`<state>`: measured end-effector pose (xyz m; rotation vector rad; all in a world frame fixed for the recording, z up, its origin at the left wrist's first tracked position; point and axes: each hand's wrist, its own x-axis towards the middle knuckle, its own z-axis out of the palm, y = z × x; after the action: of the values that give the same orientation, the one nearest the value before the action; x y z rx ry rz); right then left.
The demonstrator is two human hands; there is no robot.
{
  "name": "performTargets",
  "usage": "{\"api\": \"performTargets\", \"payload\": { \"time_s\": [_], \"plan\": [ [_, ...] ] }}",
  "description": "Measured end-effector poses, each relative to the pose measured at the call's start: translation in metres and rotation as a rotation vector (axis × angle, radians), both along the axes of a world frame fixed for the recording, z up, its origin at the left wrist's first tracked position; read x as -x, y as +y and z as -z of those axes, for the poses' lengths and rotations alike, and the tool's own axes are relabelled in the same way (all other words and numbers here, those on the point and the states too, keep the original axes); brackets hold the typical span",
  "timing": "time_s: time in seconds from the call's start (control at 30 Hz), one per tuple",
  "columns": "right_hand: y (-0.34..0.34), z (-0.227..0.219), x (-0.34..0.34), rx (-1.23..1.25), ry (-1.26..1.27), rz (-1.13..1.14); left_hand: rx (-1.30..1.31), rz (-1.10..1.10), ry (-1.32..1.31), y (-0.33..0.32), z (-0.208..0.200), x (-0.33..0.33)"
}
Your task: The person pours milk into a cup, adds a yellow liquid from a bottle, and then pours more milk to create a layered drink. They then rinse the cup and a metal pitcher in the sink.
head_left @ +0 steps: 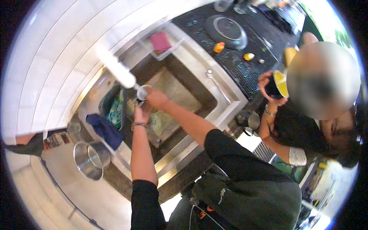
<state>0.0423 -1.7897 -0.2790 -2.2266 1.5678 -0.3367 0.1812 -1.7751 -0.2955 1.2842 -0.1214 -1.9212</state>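
Note:
Over the sink (209,86), my right hand (156,98) is closed around a small clear cup (143,92). The cup is right by the lower end of a white, rounded cylindrical fixture (119,73). Just below and to its left, my left hand (142,112) points upward, its fingers closed at a small dark piece (140,101) against the cup's underside. Whether that piece belongs to the cup, I cannot tell. Beneath both hands a wet, pale board or tray (174,92) lies in the basin. A dark tub (109,99) with green contents stands at the basin's left.
Left of the sink are a navy cloth (105,130) and a steel pot (91,160). A plastic bin (172,51) with a pink sponge stands behind. A spoon (217,86) lies on the right rim. At right, a person holds a black-and-yellow bowl (278,85) near an overturned dark pan (227,32).

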Motion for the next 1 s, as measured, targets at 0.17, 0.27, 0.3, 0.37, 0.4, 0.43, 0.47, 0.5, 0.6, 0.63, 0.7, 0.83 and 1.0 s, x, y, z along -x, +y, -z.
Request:
{"api": "performTargets", "payload": {
  "time_s": [0.17, 0.27, 0.3, 0.37, 0.4, 0.43, 0.47, 0.5, 0.6, 0.63, 0.7, 0.83, 1.0],
  "plan": [
    [0.006, -0.017, -0.002, 0.171, -0.024, -0.005, -0.081, -0.085, 0.017, -0.01, 0.008, -0.011],
    [0.011, -0.045, -0.008, -0.029, -0.103, 0.052, -0.013, -0.074, 0.047, -0.013, 0.01, -0.024],
    [0.011, -0.042, -0.004, 0.027, -0.088, 0.052, -0.02, -0.055, 0.032, -0.013, 0.006, -0.02],
    [0.01, -0.026, 0.001, 0.129, -0.055, 0.049, -0.039, -0.018, 0.001, -0.013, -0.002, -0.012],
    [0.013, -0.028, 0.003, 0.066, -0.148, 0.063, -0.087, -0.051, 0.08, -0.011, -0.007, -0.013],
    [0.013, -0.03, 0.006, 0.104, -0.12, 0.054, -0.042, -0.022, 0.036, -0.012, -0.01, -0.01],
    [0.01, -0.032, 0.009, 0.14, -0.091, 0.045, 0.003, 0.007, -0.008, -0.014, -0.015, -0.01],
    [0.011, -0.032, 0.01, 0.169, -0.066, 0.038, 0.042, 0.037, -0.054, -0.01, -0.021, -0.009],
    [0.007, -0.041, 0.005, 0.096, -0.148, 0.045, -0.007, 0.046, 0.048, -0.017, -0.008, -0.023],
    [0.01, -0.041, 0.004, 0.084, -0.174, 0.049, 0.005, 0.055, 0.038, -0.017, -0.009, -0.022],
    [0.012, -0.041, 0.002, 0.069, -0.225, 0.047, -0.039, 0.035, 0.099, -0.015, -0.011, -0.019],
    [0.011, -0.038, -0.005, 0.167, -0.187, 0.058, -0.079, -0.003, 0.067, -0.011, -0.027, -0.008],
    [0.005, -0.04, -0.01, 0.227, -0.172, 0.071, -0.011, 0.003, 0.041, -0.016, -0.027, -0.013]
  ]
}}
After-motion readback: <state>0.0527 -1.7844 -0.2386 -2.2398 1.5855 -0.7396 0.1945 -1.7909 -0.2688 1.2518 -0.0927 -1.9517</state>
